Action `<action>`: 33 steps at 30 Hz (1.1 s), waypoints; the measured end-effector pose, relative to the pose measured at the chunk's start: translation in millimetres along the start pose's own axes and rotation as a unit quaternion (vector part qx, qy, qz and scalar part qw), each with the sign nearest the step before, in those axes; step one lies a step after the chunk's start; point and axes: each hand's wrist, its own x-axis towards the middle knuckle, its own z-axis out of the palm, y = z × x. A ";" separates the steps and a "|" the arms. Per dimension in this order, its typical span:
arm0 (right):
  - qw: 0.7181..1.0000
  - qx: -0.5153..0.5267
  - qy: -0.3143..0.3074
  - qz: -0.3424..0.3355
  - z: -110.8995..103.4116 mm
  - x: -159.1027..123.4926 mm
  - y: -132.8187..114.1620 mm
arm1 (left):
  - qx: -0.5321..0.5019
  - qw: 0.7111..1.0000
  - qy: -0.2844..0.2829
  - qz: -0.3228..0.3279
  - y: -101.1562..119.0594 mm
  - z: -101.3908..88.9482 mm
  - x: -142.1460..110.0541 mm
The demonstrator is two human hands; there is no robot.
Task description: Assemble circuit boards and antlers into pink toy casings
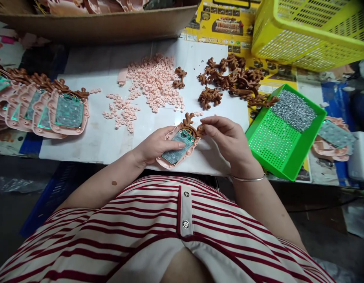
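My left hand [154, 145] is closed around a pink plastic shell [164, 162], its thumb lying across the green circuit board [176, 151] inside. Along the shell's upper end sits a brown antler-shaped piece [189, 118], with thin wires showing just below it. The thumb and fingertips of my right hand [230, 139] pinch the right-hand branch of this antler piece; the fingers partly cover that end. Beyond my hands lie a heap of small pink plastic pieces [154, 80] and a pile of brown antler pieces [237, 76].
A green basket [290, 165] with small silvery metal parts [295, 110] stands on the right. Several pink shells with boards [70, 110] lean in a row at left. A cardboard box [111, 29] and a yellow crate [288, 47] stand at the back.
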 end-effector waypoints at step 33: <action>0.988 0.044 0.066 0.129 14.6 16.0 14.9 | 0.471 0.627 0.568 0.251 119.8 -125.7 -118.7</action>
